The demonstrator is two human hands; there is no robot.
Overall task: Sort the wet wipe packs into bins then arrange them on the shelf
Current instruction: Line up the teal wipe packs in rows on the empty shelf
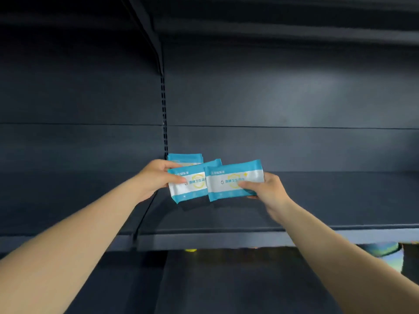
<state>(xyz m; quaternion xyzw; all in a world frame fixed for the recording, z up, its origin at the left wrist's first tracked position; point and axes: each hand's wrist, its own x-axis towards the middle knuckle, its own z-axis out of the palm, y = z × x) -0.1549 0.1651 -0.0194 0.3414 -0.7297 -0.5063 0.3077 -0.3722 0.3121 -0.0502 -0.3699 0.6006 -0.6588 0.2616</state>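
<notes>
head | hands (156, 177) (269, 191) grip packs (235, 180) | above shelf (340, 196)

one head-worn view faces forward and slightly down, close to a dark shelf (317, 200).

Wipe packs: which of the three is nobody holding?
The back pack, standing on the shelf against the rear wall. The left hand grips the middle pack, and the right hand grips the front pack.
</notes>
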